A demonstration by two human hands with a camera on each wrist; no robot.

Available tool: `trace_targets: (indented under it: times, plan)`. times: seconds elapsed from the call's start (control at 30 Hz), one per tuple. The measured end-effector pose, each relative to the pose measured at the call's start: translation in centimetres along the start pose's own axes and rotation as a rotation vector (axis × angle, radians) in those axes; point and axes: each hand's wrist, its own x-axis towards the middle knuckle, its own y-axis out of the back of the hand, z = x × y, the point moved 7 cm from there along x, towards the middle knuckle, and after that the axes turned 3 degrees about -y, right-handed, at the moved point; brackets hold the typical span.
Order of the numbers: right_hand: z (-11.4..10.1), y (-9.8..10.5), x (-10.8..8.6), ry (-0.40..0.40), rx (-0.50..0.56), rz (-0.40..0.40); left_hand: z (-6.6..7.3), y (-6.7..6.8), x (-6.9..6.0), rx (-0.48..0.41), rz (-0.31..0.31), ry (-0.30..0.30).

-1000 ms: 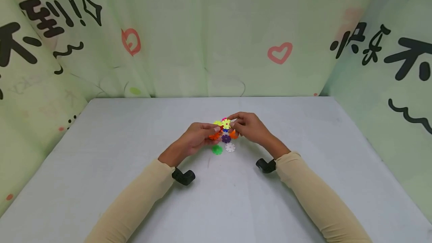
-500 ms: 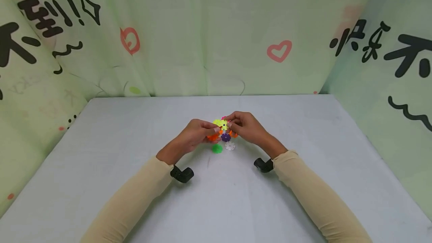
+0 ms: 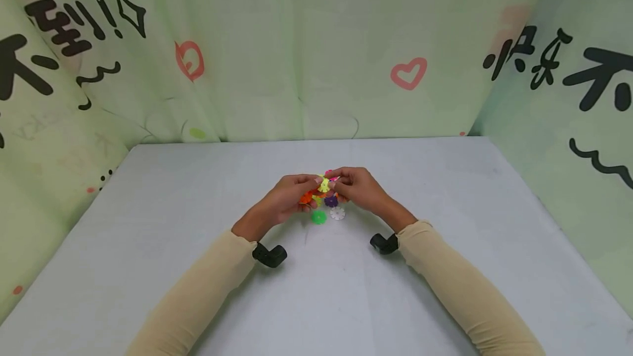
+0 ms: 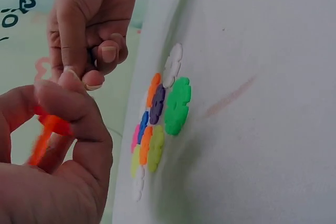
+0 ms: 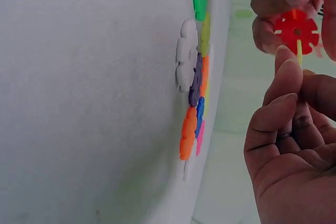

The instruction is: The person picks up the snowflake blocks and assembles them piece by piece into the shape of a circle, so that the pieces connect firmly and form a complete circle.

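Both hands are together above the table's middle. My left hand pinches a red notched snowflake disc, which has an orange disc joined to it. Between the thumb and fingers of my right hand is a yellow snowflake disc, seen edge-on as a thin strip in the right wrist view. Its edge meets the red disc at a slot; fingers hide how deep it sits. Under the hands lie loose discs, among them a green disc, a white disc and a purple disc.
Further loose discs lie in the same cluster, such as a blue disc, a yellow-green disc and an orange disc. The white table is bordered by printed green curtains at the back and sides.
The yellow disc has shifted slightly left with my right hand and tilted. My left hand has turned the red and orange pieces a little, uncovering a yellow disc below.
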Motion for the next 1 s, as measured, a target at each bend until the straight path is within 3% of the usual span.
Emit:
trace_targets:
  times: [0.1,0.23,0.5,0.77,1.0]
  plan:
    - [0.1,0.2,-0.1,-0.012,-0.023,0.008,-0.3,0.2,0.0,0.027,0.027,0.039]
    - [0.5,0.9,-0.1,-0.025,-0.139,0.048,-0.4,0.4,-0.1,0.014,0.055,0.064]
    - [2.3,1.2,0.5,-0.133,-0.386,0.005,-0.4,0.3,-0.1,0.028,0.05,0.045]
    - [2.7,0.9,0.7,-0.195,-0.448,-0.057,-0.7,0.4,0.2,-0.01,0.071,0.022]
    - [2.9,0.6,0.7,-0.2,-0.497,-0.078,-0.5,0.3,0.1,0.007,0.099,0.016]
